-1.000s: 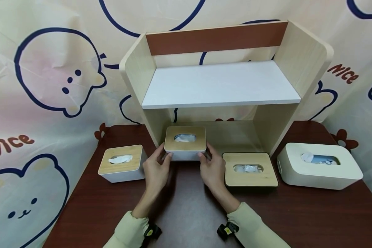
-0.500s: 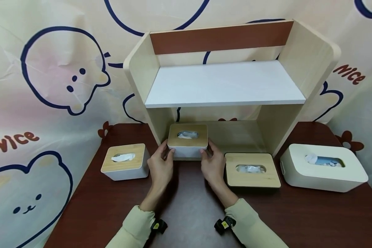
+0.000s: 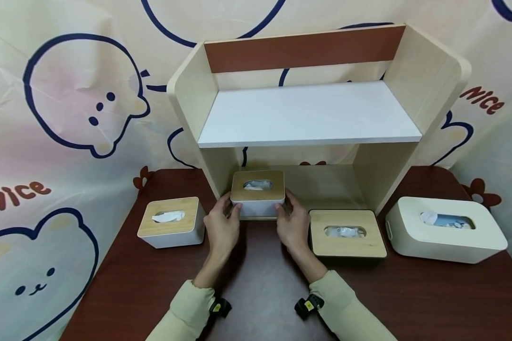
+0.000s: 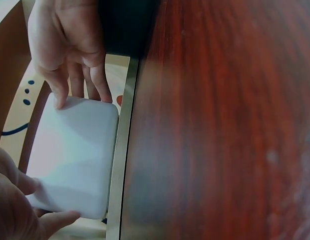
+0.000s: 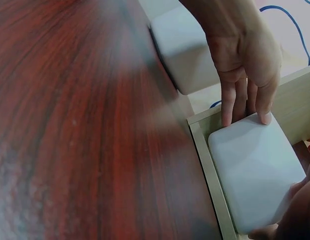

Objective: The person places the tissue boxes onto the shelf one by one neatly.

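Observation:
A small tissue box, with a wooden lid and white body, sits at the front edge of the shelf unit's lower compartment, near its left wall. My left hand grips the box's left side, the thumb on the front face. On the opposite side my right hand holds it the same way. In the left wrist view the white front of the box stands just behind the compartment's edge strip. The right wrist view shows that front too, with both hands at its ends. Most of the fingers behind the box are hidden.
On the dark wooden table stand a wood-lidded white tissue box at left, a wood-lidded black one right of the hands, and a larger white one farther right. The shelf unit has a white upper board.
Since one second ago both hands have pushed the tissue box slightly back, onto the lower compartment's front edge. The view has shifted a little. Little differs over the last half second.

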{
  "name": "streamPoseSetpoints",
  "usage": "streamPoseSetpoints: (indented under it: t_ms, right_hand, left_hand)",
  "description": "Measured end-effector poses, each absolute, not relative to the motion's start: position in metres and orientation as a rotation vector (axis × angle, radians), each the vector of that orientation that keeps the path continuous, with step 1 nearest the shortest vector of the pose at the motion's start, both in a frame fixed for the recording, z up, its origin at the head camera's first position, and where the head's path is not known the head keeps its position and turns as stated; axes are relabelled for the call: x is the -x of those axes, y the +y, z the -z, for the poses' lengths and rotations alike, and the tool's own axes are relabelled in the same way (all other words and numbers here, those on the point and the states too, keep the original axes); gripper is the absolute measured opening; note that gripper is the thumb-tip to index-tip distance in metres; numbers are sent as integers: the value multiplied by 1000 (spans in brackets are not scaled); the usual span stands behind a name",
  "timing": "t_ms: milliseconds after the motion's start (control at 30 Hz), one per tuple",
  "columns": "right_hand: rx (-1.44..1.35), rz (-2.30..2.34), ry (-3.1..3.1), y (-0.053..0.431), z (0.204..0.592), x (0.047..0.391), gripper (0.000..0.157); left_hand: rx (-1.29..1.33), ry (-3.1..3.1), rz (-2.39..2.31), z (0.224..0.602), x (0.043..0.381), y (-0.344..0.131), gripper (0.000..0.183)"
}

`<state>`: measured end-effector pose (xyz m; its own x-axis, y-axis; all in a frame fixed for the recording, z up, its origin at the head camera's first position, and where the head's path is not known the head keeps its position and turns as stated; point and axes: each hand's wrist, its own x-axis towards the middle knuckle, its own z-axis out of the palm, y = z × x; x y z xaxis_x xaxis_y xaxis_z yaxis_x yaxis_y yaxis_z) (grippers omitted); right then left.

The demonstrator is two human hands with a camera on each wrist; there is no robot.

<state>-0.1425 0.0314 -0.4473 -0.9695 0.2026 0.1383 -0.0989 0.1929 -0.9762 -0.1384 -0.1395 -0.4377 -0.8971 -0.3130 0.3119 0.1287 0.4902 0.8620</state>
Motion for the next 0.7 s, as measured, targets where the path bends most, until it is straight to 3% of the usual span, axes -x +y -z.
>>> streamPoseSetpoints:
  t_ms: [700]
  right_hand:
    - [53, -1946, -2218, 34, 445, 144, 59]
  left_hand:
    - [-134, -2379, 1386, 431, 135, -140, 55]
